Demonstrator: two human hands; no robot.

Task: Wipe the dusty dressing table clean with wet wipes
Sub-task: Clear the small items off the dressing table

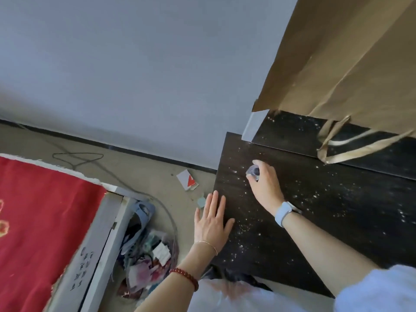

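A plain grey wall [126,64] fills the upper left of the frame, meeting a beige floor [144,170] along a dark skirting board [135,150]. At lower left lies a red rug [38,212], with a white-framed panel [96,244] beside it.

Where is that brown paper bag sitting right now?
The brown paper bag stands at the upper right of the head view, on the back part of the dark dressing table, beyond the right hand.

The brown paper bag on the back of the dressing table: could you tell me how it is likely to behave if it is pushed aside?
The brown paper bag looks creased and thin-walled, so it would probably buckle rather than slide stiffly. It seems light for its size, though its contents are hidden. Its flat handles lie limp on the dusty dressing table, so they would likely drag.
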